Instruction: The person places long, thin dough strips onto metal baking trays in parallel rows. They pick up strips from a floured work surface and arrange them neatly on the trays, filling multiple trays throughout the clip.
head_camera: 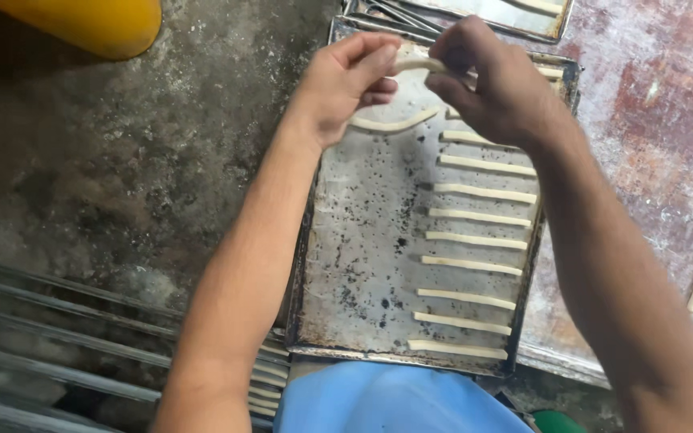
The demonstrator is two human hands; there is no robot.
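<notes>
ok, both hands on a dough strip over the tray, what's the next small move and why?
Probably lower the dough strip, held between the left hand and right hand, onto the bare left half of the tray. The right column already holds a row of laid strips, and one strip already lies at the top left.

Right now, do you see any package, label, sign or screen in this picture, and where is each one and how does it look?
None in view: no package, label, sign or screen.
What is there instead:
Tray: dark-spotted metal rectangle, centre.
Dough strips: pale, in a column on the tray's right side.
Left hand and right hand: holding one pale strip between them above the tray's far end.
Yellow rounded thing: top left corner.
</notes>
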